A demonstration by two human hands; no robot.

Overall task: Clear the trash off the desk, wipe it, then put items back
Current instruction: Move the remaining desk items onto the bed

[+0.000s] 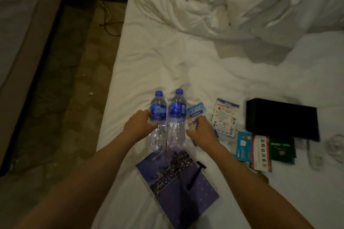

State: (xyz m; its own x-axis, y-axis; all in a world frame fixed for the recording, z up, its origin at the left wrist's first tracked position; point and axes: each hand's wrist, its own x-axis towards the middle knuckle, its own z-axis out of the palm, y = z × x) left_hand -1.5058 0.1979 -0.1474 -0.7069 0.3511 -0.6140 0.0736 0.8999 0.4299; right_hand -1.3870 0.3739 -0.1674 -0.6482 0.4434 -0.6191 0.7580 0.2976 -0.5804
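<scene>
Together, two bottles (167,121), between left hand (139,126), right hand (202,132)

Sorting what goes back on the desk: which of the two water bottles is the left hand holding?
The left bottle, its label's white characters facing up; the left hand grips it. The right bottle lies beside it.

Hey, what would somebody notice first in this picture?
Two clear water bottles with blue caps, the left bottle and right bottle, lie side by side on the white bed sheet. The left hand grips the left one; the right hand is at the right one. A black box sits further right.
</scene>
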